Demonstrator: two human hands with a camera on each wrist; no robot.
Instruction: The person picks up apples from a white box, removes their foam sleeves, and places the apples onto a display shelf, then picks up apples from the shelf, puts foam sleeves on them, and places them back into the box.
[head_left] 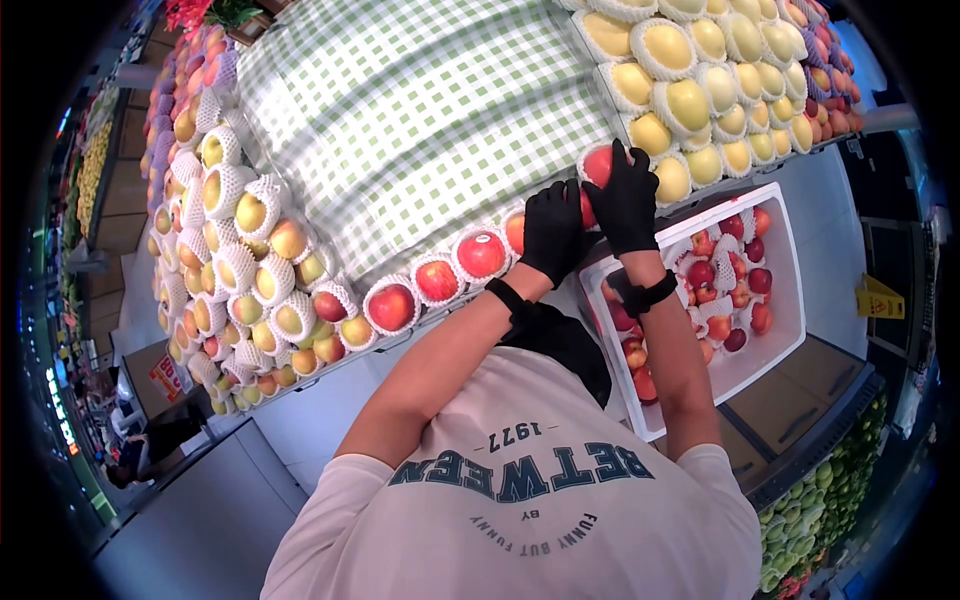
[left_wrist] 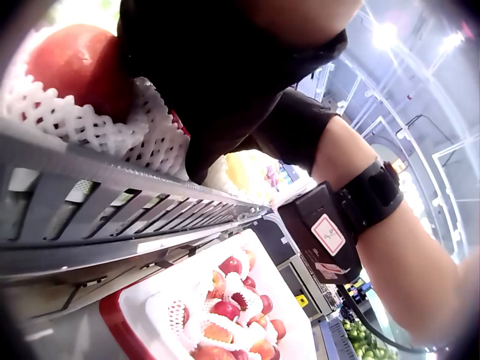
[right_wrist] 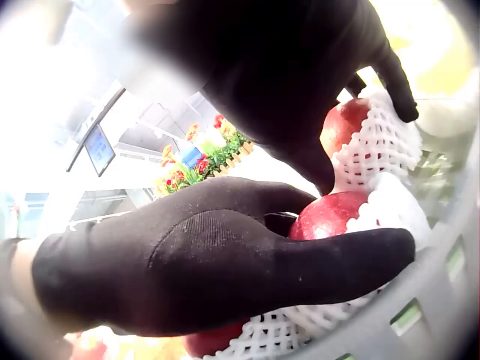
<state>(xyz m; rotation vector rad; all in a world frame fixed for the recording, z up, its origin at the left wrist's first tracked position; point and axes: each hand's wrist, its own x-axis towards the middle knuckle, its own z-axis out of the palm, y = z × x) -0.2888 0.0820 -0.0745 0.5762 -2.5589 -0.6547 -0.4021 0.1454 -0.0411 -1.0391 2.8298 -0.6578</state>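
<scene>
Gingham-covered display: front apple row along its edge
Left hand: grips a netted apple there
Right hand: grips the neighbouring apple
Progress: we judge one row nearly laid; boxed apples remain

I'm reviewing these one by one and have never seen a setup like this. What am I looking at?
There is no machine here: a person works with their left hand and right hand, both in black gloves. The wide picture is taken from the head, looking forward and down; the other two from the left and right wrists. On the stand, red apples in foam nets line the front, below a checkered cloth; yellow fruit sits to the right. A white box holds more red fruit. Each hand grips one apple of the row.
</scene>
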